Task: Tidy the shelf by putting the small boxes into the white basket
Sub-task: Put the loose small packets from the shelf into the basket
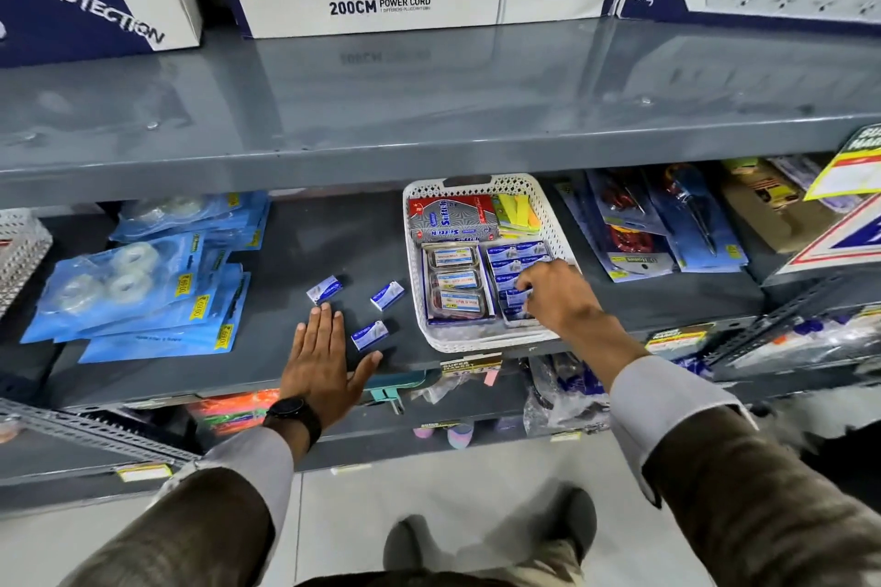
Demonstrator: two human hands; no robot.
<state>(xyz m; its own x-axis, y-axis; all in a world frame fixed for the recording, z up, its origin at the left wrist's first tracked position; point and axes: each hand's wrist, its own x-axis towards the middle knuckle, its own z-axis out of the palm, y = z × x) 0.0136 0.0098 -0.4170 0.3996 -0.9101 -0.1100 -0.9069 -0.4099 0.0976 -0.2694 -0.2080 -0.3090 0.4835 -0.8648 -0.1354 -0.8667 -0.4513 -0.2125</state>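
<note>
Head view puts you square to the shelf (305, 248), the grey deck that carries everything at reach height. On it, to your right, sits the basket (481, 338), pulled near the front edge, probably so you can drop things in from above. Its right-hand compartment already holds a stack of small blue boxes, so that is the likely slot for the rest. Blue tape packs (143, 296) lie fanned to your left, well clear of the work.

Three boxes remain loose on the shelf between the packs and the basket: the far-left box (324, 289), the far-right box (387, 295), and the near box (369, 335), just beside your left thumb.

Your right hand (555, 293) reaches over the basket's front rim into that right compartment, fingers curled down around one small box (517, 298), either setting it in or squaring it against the stack. Your left hand (324, 360) lies flat and wide on the shelf, palm down, holding nothing, fingertips just short of the far-left box; it looks like a brace, well placed to gather the next one.
</note>
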